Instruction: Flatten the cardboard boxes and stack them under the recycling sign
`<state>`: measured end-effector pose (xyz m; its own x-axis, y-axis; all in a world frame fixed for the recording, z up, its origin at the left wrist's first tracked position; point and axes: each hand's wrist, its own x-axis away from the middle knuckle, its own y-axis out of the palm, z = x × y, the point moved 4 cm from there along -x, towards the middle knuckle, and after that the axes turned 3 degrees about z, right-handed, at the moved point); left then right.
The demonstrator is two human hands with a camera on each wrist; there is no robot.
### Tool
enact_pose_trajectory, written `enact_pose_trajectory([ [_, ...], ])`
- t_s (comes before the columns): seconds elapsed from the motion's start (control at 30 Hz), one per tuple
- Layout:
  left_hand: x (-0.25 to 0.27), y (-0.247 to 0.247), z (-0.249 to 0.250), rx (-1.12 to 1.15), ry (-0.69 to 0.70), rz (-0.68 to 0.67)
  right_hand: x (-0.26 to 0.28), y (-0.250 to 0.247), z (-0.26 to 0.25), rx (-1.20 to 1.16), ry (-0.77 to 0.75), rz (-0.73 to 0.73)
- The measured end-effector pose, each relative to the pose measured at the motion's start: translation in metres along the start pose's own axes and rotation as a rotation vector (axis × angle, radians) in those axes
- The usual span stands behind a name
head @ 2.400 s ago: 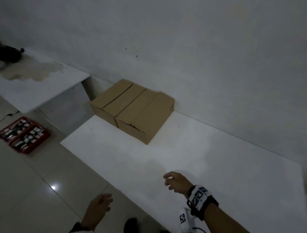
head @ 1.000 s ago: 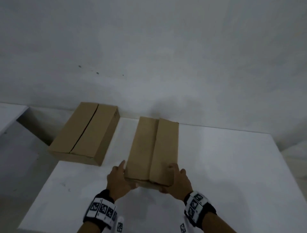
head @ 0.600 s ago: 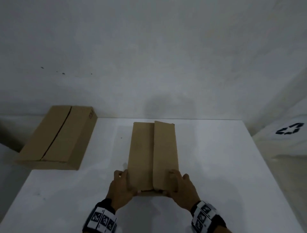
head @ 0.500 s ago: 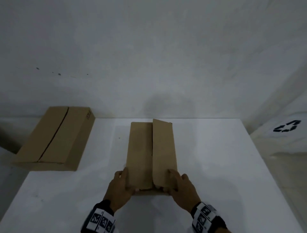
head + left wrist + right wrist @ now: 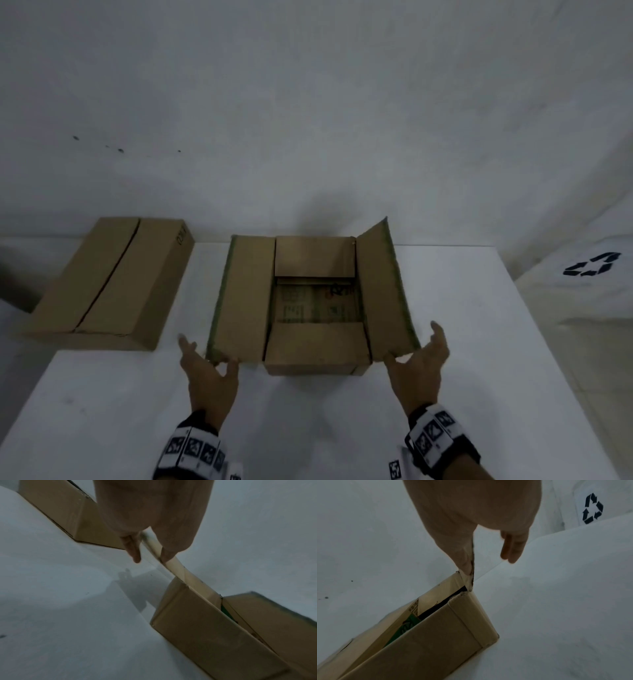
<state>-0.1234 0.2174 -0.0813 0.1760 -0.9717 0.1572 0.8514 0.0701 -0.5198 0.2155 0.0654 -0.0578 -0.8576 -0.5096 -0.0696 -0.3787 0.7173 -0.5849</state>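
Note:
An opened cardboard box (image 5: 315, 339) stands in the middle of the white table (image 5: 462, 359), its two long flaps spread outward and its short flaps folded in. My left hand (image 5: 209, 356) is at the near corner of the left flap (image 5: 239, 301), fingers straight, thumb against the flap's edge (image 5: 173, 563). My right hand (image 5: 414, 349) is at the near corner of the right flap (image 5: 380, 294), which tilts up; the thumb (image 5: 465, 561) touches it and the fingers stay apart from it. A second, closed box (image 5: 113, 284) lies at the left.
The closed box overhangs the table's left end. A black recycling sign (image 5: 592, 269) is on the white surface beyond the table's right end, also in the right wrist view as the sign (image 5: 592, 508). A white wall runs behind the table.
The box was closed with both hands gripping its near end. Both long flaps have now swung open outward, and my hands have moved apart with them.

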Motion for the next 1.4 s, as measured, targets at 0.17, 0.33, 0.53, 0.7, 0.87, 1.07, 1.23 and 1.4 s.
enact_pose_trajectory([
  [0.17, -0.025, 0.018, 0.004, -0.631, 0.118, -0.206, -0.019, 0.009, -0.007, 0.490, -0.065, -0.125],
  [0.33, -0.024, 0.051, 0.025, -0.352, -0.030, -0.441, -0.022, 0.044, 0.008, 0.449, 0.079, -0.536],
  [0.53, -0.009, 0.061, 0.016, -0.229, -0.032, -0.576, -0.004, 0.058, 0.007, 0.154, 0.227, -0.695],
  [0.7, -0.009, 0.058, 0.009, -0.182, -0.035, -0.628, 0.010, 0.059, 0.012, -0.004, 0.260, -0.660],
  [0.87, -0.009, 0.052, 0.003, -0.240, 0.028, -0.755, 0.007, 0.051, 0.011, -0.017, 0.358, -0.683],
  [1.07, -0.018, 0.030, 0.007, -0.389, 0.307, -0.820, -0.027, 0.022, 0.007, 0.052, 0.308, -0.705],
  [1.23, -0.005, 0.032, 0.027, -0.686, 0.675, -0.685, -0.054, 0.014, 0.000, 0.236, 0.099, -0.764],
  [1.4, 0.025, 0.059, 0.025, -0.894, 0.795, -0.802, -0.062, 0.030, -0.008, 0.364, -0.148, -0.692],
])
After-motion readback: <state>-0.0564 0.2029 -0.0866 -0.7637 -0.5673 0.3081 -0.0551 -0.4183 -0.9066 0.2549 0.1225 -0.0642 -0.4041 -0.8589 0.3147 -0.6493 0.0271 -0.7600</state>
